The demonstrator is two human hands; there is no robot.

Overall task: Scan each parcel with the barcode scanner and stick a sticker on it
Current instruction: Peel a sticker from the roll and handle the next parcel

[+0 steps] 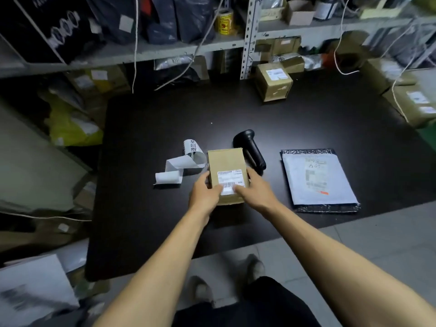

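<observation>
A small cardboard parcel (226, 166) sits near the middle of the dark tabletop (146, 220), label up. The person's left hand (204, 194) grips its left side, thumb laid on the white label (230, 181), and the right hand (254, 190) holds the right side, thumb also on the label. The black barcode scanner (250, 148) lies just behind the parcel, toward the far edge. A curled sticker strip (181, 165) lies just left of it. A grey mailer bag (319, 180) lies flat toward the right edge. Another cardboard box (273, 81) stands at the far edge.
</observation>
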